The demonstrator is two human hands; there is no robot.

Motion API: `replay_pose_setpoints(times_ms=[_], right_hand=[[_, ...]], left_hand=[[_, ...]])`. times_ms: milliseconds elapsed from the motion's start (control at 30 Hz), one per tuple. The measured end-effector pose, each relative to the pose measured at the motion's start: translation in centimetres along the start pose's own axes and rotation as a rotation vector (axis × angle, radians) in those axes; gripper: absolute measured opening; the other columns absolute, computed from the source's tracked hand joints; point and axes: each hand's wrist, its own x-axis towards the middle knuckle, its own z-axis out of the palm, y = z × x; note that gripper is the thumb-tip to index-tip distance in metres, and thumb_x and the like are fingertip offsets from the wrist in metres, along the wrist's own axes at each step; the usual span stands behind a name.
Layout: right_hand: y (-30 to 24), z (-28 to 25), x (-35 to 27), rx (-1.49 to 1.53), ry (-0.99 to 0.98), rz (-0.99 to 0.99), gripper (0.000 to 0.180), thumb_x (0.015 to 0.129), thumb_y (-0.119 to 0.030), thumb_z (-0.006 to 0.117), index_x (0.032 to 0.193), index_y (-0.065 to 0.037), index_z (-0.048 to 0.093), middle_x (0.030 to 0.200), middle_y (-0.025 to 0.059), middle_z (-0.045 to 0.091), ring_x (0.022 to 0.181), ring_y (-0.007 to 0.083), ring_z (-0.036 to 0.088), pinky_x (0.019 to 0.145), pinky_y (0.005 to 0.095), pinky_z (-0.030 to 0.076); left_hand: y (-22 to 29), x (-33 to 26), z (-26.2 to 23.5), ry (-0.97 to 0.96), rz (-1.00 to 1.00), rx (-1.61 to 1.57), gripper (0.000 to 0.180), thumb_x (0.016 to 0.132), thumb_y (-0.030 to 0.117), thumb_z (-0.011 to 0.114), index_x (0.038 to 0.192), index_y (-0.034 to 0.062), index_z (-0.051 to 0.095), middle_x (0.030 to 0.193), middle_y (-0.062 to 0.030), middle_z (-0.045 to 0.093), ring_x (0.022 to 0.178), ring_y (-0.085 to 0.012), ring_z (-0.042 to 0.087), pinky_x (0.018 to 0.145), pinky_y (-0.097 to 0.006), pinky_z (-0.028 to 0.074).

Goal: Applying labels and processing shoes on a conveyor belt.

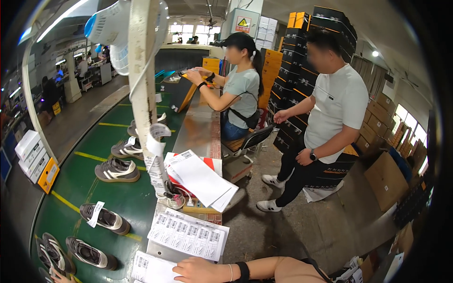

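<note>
Head view: right hand (200, 270) rests on one of two label piles (151, 270), left hand (62, 278) near two shoes (57, 254), grips unclear.

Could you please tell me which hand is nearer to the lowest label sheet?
Right: the right hand touches the lowest label sheet; the left hand is off to its left, by the lower-left shoes.

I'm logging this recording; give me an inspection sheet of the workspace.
Surface: green belt with yellow lines; metal ledge beside it.
Job's things: grey-and-white shoes on the belt; label sheets on the ledge.
Clutter: loose papers, power strip.
Hands: right hand on a label sheet; left hand near shoes, mostly cut off.
Cables: white cable by the post.
Surroundings: two people, stacked boxes.
</note>
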Motion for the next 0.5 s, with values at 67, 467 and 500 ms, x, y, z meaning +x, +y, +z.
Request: replay_pose_setpoints(times_ms=[67, 467, 500], right_hand=[[-0.1, -0.5, 0.1, -0.056, 0.054, -0.018, 0.025, 0.093, -0.026, 0.060, 0.088, -0.002, 0.056, 0.076, 0.0124, 0.060, 0.073, 0.0306, 0.064, 0.066, 0.0407, 0.052], [0.5, 0.7, 1.0, -0.091, 0.004, -0.021, 0.024, 0.094, -0.026, 0.059, 0.084, -0.004, 0.058, 0.074, 0.0091, 0.060, 0.071, 0.0264, 0.063, 0.065, 0.0367, 0.050], [0.5, 0.7, 1.1, -0.098, 0.011, -0.033, 0.023, 0.094, -0.026, 0.059, 0.084, -0.005, 0.058, 0.074, 0.0085, 0.059, 0.071, 0.0255, 0.063, 0.065, 0.0361, 0.050]], left_hand=[[-0.9, 0.9, 1.1, -0.072, -0.013, 0.085, 0.117, 0.074, 0.004, 0.079, 0.156, 0.0362, 0.000, 0.159, -0.0261, 0.011, 0.143, -0.0462, 0.022, 0.106, -0.061, 0.035], [8.1, 0.5, -8.0, -0.321, 0.163, 0.283, 0.123, 0.048, 0.027, 0.089, 0.153, 0.0280, 0.024, 0.153, -0.0276, 0.025, 0.143, -0.0462, 0.021, 0.104, -0.064, 0.033], [8.4, 0.6, -8.4, -0.325, 0.160, 0.289, 0.123, 0.048, 0.027, 0.089, 0.153, 0.0280, 0.024, 0.153, -0.0276, 0.025, 0.143, -0.0462, 0.021, 0.104, -0.064, 0.033]])
